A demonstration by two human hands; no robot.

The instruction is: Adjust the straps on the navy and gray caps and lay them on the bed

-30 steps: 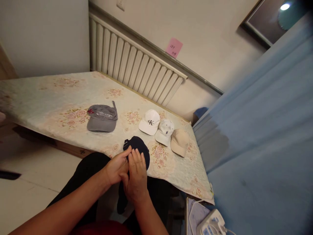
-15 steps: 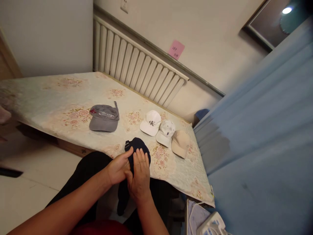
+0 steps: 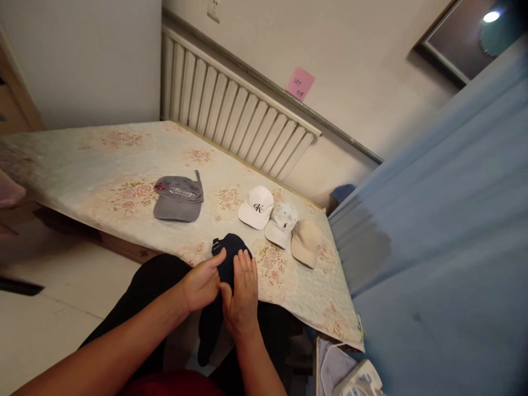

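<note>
A navy cap [image 3: 225, 268] is held over the near edge of the bed-like surface, its back strap at the upper left. My left hand [image 3: 203, 284] is closed on the cap's left side, thumb up along it and the other fingers hidden. Along the cap's right side lies my right hand [image 3: 242, 294], fingers straight and flat against the cloth, its thumb close to my left hand. Beyond them rest a grey cap [image 3: 178, 207], a white cap with black letters [image 3: 256, 208], a white cap with a small dark logo [image 3: 281, 225] and a beige cap [image 3: 306, 242].
The caps lie on a floral cover [image 3: 231, 170]. Behind it stands a white radiator [image 3: 235, 104]. A blue curtain [image 3: 433, 247] hangs at the right. An iron-like white appliance [image 3: 361, 379] sits low at the right. Part of something pinkish [image 3: 9, 192] shows at the left edge.
My right hand has slid slightly right across the navy cap, uncovering more of its middle. The view has shifted a little; the other caps lie as before.
</note>
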